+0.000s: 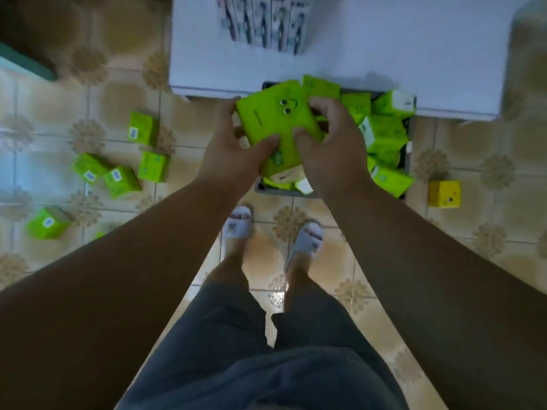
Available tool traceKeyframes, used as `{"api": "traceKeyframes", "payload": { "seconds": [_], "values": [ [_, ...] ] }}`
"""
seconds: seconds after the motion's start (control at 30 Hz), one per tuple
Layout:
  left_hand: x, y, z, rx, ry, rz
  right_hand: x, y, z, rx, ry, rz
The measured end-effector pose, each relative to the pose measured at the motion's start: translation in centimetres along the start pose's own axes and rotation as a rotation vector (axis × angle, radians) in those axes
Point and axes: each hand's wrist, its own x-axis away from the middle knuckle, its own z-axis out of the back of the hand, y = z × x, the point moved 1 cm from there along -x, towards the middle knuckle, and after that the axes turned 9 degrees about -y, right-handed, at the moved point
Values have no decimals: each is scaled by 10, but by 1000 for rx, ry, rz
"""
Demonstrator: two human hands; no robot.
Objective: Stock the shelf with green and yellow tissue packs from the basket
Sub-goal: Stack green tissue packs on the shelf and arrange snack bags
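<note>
A dark basket [407,149] on the floor holds several green tissue packs [384,131]. Above it, a green tissue pack [272,119] with a printed face is held between both hands. My left hand [228,152] grips its left edge, thumb on the near side. My right hand [331,143] grips its right side with curled fingers. A white shelf surface [384,54] lies just beyond the basket. A yellow pack [444,193] sits on the floor to the right of the basket.
Several green packs [142,128] lie scattered on the tiled floor to the left. A row of patterned packs [263,22] stands at the back of the white shelf. My feet in grey slippers [236,226] stand just before the basket.
</note>
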Motion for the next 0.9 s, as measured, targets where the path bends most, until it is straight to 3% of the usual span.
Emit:
{"api": "traceKeyframes", "payload": {
  "seconds": [0.1, 0.2, 0.27, 0.3, 0.43, 0.57, 0.8, 0.9],
  "values": [
    [21, 60, 16, 112, -158, -24, 20, -48, 39, -78, -7, 78],
    [46, 118, 33, 81, -419, -110, 34, -94, 75, -235, -121, 58],
    [65, 154, 38, 40, -478, -178, 40, -125, 92, -357, -188, 75],
    [74, 170, 38, 33, -431, -227, 42, -141, 100, -370, -165, 107],
    [112, 220, 42, 185, 7, -442, 52, -207, 118, -509, 67, 186],
    [148, 248, 45, 392, 176, -507, 74, -264, 103, -580, 106, 191],
    [157, 300, 115, 583, 107, -426, 87, -321, 82, -419, 218, 298],
    [160, 319, 151, 600, 22, -393, 88, -358, 61, -480, 161, 391]
  ]
}}
